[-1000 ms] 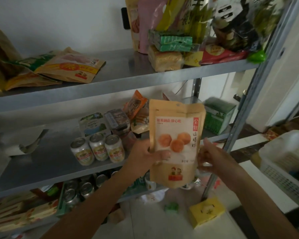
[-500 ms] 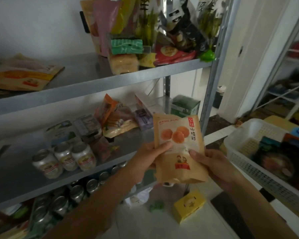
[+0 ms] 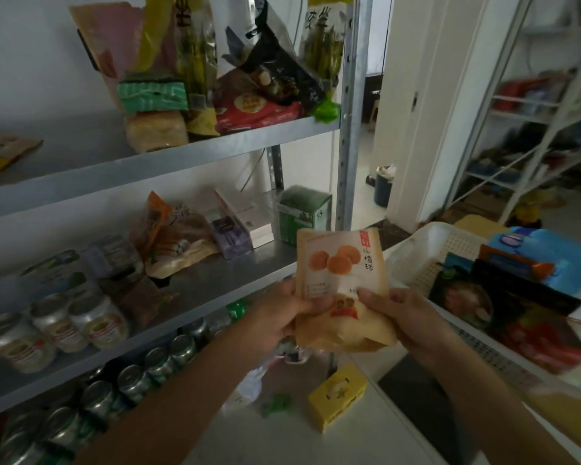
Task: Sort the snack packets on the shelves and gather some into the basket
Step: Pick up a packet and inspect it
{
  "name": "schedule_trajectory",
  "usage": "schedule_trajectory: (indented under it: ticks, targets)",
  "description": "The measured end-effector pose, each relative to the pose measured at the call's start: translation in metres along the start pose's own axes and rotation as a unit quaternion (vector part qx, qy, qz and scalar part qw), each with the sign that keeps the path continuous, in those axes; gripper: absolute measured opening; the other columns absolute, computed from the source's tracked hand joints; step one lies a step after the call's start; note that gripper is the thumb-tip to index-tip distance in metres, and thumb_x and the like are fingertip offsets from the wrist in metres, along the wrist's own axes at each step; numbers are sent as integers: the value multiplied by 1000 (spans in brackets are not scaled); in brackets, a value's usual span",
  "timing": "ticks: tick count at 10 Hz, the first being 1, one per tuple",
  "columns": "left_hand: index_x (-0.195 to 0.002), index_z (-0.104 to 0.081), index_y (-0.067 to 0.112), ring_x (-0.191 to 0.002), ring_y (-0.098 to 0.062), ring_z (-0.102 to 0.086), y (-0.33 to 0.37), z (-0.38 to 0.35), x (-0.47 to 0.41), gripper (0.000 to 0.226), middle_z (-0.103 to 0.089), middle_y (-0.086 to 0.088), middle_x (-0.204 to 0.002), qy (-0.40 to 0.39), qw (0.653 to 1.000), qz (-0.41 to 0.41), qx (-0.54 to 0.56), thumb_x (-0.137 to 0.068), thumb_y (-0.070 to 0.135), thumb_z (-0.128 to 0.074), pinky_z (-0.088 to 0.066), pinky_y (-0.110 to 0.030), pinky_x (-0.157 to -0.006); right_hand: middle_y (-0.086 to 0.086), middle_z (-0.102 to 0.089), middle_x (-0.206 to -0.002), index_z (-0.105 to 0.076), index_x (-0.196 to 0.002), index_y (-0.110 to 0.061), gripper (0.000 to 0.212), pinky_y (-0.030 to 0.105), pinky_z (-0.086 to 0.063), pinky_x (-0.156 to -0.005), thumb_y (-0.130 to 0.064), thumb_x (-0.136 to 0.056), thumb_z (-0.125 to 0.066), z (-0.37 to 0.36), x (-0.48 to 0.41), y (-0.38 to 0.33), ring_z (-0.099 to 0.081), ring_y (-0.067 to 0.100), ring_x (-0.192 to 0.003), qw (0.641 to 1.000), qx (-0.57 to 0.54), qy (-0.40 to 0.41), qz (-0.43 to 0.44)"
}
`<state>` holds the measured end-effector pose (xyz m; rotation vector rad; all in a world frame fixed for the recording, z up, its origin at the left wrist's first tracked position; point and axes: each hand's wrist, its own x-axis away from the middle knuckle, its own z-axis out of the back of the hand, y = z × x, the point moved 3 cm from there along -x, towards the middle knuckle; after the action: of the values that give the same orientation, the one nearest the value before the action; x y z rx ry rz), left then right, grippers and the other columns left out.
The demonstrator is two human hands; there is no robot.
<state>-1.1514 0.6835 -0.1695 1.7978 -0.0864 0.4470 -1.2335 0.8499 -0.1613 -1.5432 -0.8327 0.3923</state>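
1. The tan snack packet (image 3: 342, 290) is held upright in the air, forward of the middle shelf (image 3: 215, 283) and left of the white basket (image 3: 416, 250). It rests on neither.
2. The left hand (image 3: 282, 317) grips the packet's left edge, with the thumb across the front and the fingers curled behind.
3. The right hand (image 3: 403, 317) grips the lower right side, with the thumb pressed on the front and the fingers wrapped behind.
4. The basket's near corner rim sits just right of the packet's upper edge. Pale mesh shows bare in that corner. Farther right the basket holds a blue packet (image 3: 550, 260) and a dark packet (image 3: 503, 303) lying overlapped.
5. The grey upright post (image 3: 349, 129) rises just behind the packet's top and marks the right end of the shelves.
6. The middle shelf shows a strip of bare metal along its front edge from the hands leftward. A green box (image 3: 302, 213) stands at the back, near the post.
7. Jars (image 3: 64, 327) crowd the left of that shelf, close to its front lip.
8. The upper shelf (image 3: 168, 162) is packed at its right end up to the post, and a bright green wrapper (image 3: 326, 110) overhangs the edge there. Its left stretch shows bare metal.
9. The lower shelf holds a row of cans (image 3: 141, 377) running along its front.
10. On the floor below the hands, a yellow box (image 3: 337, 396) stands on pale tile, well apart from the basket.
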Motion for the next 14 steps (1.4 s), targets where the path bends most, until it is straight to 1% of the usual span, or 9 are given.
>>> schedule_trajectory:
  ticks: [1, 3, 4, 6, 8, 9, 11, 12, 14]
  targets:
    - [-126, -57, 17, -104, -23, -66, 11, 7, 8, 61, -70, -3, -111, 99, 986, -32, -129, -70, 21, -81, -51, -45, -96, 7, -75, -85, -69, -86, -12, 23, 23, -57, -59, -32, -74, -65, -10, 1, -3, -72, 13, -73, 983, 99, 42, 150]
    - [-138, -34, 37, -123, -6, -52, 24, -16, 28, 99, -54, 17, -130, 11, 972, -148, -182, -54, 66, -78, -49, -28, -98, -3, -58, -50, -62, -62, -15, 46, 18, -39, -40, -40, -96, -46, -40, -4, 2, -50, 7, -38, 668, 501, 200, 512]
    - [-121, -46, 38, -113, -3, -58, 32, -15, 37, 73, -60, 21, -116, 104, 961, -232, -106, -60, 53, -81, -53, -18, -82, 0, -66, -64, -69, -76, -12, 29, 20, -45, -44, -33, -89, -54, -68, 4, -1, -59, 12, -48, 619, 535, 204, 538]
    - [-104, -62, 26, -100, -12, -68, 60, 30, 75, 22, -72, 6, -105, 266, 904, -329, -56, -84, 20, -68, -56, -26, -82, -23, -56, -120, -61, -115, -32, 37, 23, -50, -89, -55, -86, -55, -79, -20, -25, -56, -1, -109, 837, 306, 39, 451]
    - [-104, -63, 20, -96, -12, -69, 87, 63, 121, 24, -74, 8, -100, 252, 905, -330, -89, -82, 11, -65, -56, -21, -75, 0, -74, -101, -59, -114, -6, 45, 21, -55, -72, 4, -73, -75, -129, -48, -68, -70, 15, -94, 939, 86, -271, 191]
    - [-109, -61, 21, -94, -7, -67, 99, 87, 141, 28, -70, 10, -101, 409, 825, -378, -101, -85, 8, -67, -51, -12, -65, -10, -74, -83, -63, -99, -20, 36, 18, -55, -59, 0, -72, -76, -169, -50, -76, -71, 5, -74, 943, 127, -131, 278]
    - [-152, 0, 37, -122, -1, -51, 114, 111, 159, 131, -42, 15, -142, 389, 842, -369, -59, -55, 52, -87, -52, -27, -94, -19, -61, -89, -63, -110, -35, 25, 11, -45, -72, -28, -86, -61, -255, -32, -68, -58, 0, -85, 843, 299, 21, 446]
    - [-148, 7, 48, -117, 7, -47, 126, 129, 179, 137, -35, 32, -132, 392, 834, -385, -52, -50, 49, -89, -53, -18, -85, -11, -61, -107, -57, -112, -23, 29, -9, -31, -79, -32, -85, -57, -286, -15, -68, -53, -3, -95, 821, 289, -52, 489]
    - [-148, -19, 44, -120, -6, -53, 142, 149, 203, 95, -42, 6, -149, 415, 805, -408, -115, -70, 66, -68, -52, -18, -88, -2, -38, -147, -52, -133, -22, 54, 39, -35, -110, -36, -82, -63, -318, -27, -78, -31, 11, -138, 693, 346, -134, 619]
